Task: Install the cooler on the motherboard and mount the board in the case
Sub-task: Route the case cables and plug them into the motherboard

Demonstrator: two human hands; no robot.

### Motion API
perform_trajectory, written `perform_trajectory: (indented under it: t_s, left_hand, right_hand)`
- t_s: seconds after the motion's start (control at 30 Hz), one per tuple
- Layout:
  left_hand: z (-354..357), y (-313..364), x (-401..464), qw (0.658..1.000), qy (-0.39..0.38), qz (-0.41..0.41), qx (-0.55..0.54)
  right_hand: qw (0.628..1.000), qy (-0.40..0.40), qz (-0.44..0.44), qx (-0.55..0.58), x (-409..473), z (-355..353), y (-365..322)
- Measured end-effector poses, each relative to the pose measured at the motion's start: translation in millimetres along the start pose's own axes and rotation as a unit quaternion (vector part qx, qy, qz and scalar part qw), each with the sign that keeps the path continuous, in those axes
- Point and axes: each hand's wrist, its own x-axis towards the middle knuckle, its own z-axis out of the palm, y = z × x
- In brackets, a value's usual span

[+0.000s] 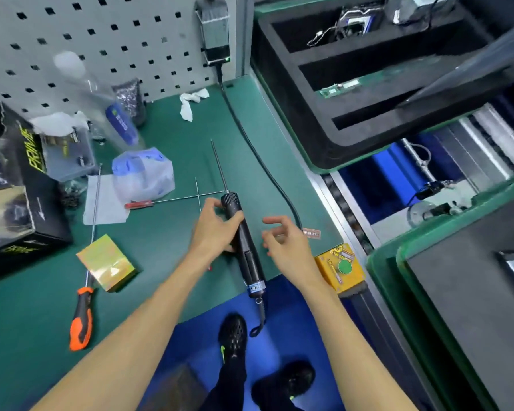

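Two hands are over the green surface (166,256), and I see my left hand (212,229) wrapped around the black electric screwdriver (244,241), thumb and fingers curled on its barrel just below the knurled collar. Its long bit (218,164) points away from me toward the pegboard (86,48), and its tail end hangs over the near edge, with a cable (267,173) running back to a power unit (215,34) on the wall. My right hand (282,241) hovers just beside the tool, fingers loosely curled and holding nothing. I cannot see a cooler, and the case is not in view; a motherboard (353,22) lies in the top slot of a black foam tray (368,63) at the upper right, well apart from my hands. Near the left hand lies a red-handled screwdriver (138,204) with its shaft touching the tool's collar. An orange-handled screwdriver (82,315) lies farther left, beside a small gold box (106,262). A black product box (15,203) and plastic bags (143,173) sit at the left. A yellow button box (340,266) sits at the surface's right edge.
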Motion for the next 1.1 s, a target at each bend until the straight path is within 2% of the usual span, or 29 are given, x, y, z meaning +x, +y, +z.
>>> perform_trajectory:
  t_s: [0.17,0.4,0.6,0.8,0.97,1.1]
  left_hand:
    - [6.9,-1.9,22.3,0.993,0.002,0.031,0.117]
    - [8.9,1.0,29.9,0.979,-0.018,0.024,0.201]
    - [-1.3,3.3,29.8,0.975,-0.016,0.029,0.220]
    - [-15.4,6.7,23.9,0.950,-0.010,0.022,0.312]
    - [-19.8,23.6,10.3,0.931,0.035,0.094,0.352]
    - [0.3,61.8,-11.1,0.936,-0.014,0.166,0.311]
  right_hand:
    - [1.000,0.008,-0.001,0.002,15.4,3.1,6.1]
    - [1.000,0.010,-0.005,-0.007,22.1,3.9,2.5]
    - [1.000,0.001,-0.001,-0.012,19.0,7.5,-1.1]
    - [1.000,0.003,-0.006,-0.004,11.2,2.1,-12.0]
    - [1.000,0.022,-0.013,0.015,0.5,-15.2,-25.9]
    - [0.997,0.056,-0.033,0.033,-15.3,-44.2,-39.6]
